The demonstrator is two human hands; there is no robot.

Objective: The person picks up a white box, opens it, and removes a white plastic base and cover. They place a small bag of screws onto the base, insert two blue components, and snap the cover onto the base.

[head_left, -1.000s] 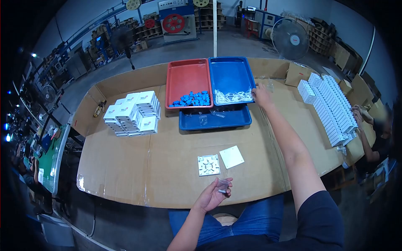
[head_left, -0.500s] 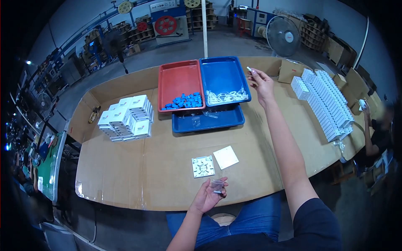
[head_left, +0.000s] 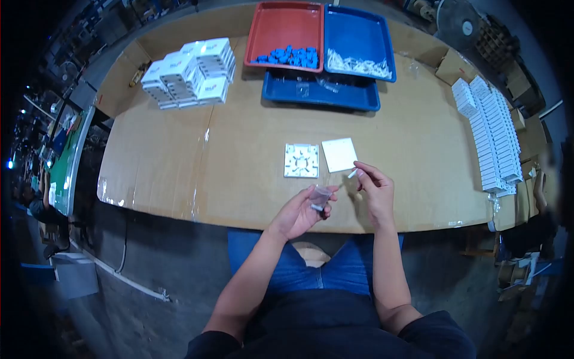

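My left hand (head_left: pixel 298 214) is closed around a small clear plastic bag (head_left: pixel 320 195), with a small white piece visible low inside it. Pinched between the fingertips of my right hand (head_left: pixel 376 194) is a small white stick-like part (head_left: pixel 352 174), just right of the bag and apart from it. Beyond my hands, a square white base plate (head_left: pixel 301 160) with moulded details inside lies on the cardboard-covered table (head_left: pixel 251 173). Beside it on the right rests a flat white square cover (head_left: pixel 339 154), slightly turned.
At the back, a red tray (head_left: pixel 287 27) holds blue parts and a blue tray (head_left: pixel 359 36) holds white parts. Another blue tray (head_left: pixel 281 99) sits beneath with small clear bags. Stacked white boxes (head_left: pixel 190 75) stand left; rows of white units (head_left: pixel 493 140) line the right.
My right hand has come back from beside the blue tray toward my left hand, carrying the white part. The camera view has tilted down. My left hand still holds the bag.
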